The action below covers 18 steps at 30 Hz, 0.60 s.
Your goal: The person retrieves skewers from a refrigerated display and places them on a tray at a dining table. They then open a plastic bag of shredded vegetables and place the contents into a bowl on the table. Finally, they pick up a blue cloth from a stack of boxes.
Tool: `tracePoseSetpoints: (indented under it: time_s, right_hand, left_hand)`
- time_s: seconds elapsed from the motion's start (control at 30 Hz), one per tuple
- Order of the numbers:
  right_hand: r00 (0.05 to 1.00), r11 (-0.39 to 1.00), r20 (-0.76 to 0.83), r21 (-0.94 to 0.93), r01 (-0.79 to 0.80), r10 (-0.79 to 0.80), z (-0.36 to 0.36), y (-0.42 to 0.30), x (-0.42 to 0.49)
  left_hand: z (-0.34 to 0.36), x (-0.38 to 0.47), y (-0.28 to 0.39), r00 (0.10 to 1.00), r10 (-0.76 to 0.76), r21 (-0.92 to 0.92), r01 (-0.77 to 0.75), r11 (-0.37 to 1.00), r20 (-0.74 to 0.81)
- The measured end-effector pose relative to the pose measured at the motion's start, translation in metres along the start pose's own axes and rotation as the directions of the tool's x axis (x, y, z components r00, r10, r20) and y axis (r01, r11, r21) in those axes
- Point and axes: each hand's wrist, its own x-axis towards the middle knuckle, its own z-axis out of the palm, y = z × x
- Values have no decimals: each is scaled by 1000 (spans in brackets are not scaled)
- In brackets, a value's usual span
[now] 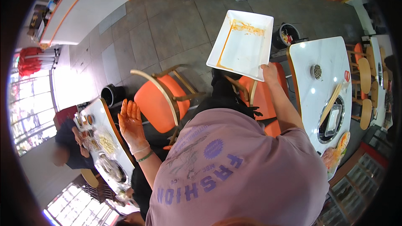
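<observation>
My right hand point(269, 72) grips the near right corner of a white rectangular plastic tray point(245, 50). The tray is held out over the floor and tilted, with orange sauce smeared along its far and left inner edges. On the left, my left hand point(131, 125) is raised palm up and holds nothing. It wears a clear disposable glove coated in orange-red sauce, and a green bracelet circles the wrist.
Orange chairs point(160, 100) stand close before me. A white table point(323, 50) on the right bears chopsticks point(331, 102) and a plate of food. Beyond the tray is a black bin point(286, 36). At the left table point(110, 119), a person point(75, 144) sits near bowls of food.
</observation>
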Motion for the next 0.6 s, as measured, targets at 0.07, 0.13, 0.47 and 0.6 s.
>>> tracePoseSetpoints:
  time_s: [0.07,0.13,0.47,0.6]
  right_hand:
    - [999,991,39,-130,43,-39,5,2,30]
    - [998,997,38,-55,59,-57,18,-1,54]
    - [997,990,-26,123,74,-72,40,-20,112]
    - [993,955,-118,293,50,-16,33,-29,119]
  left_hand:
    - [22,24,0,999,-31,10,31,999,25]
    - [46,50,-2,997,-60,7,60,998,38]
    - [129,181,-25,967,-191,145,167,975,170]
    - [129,217,-37,941,-254,149,224,963,222]
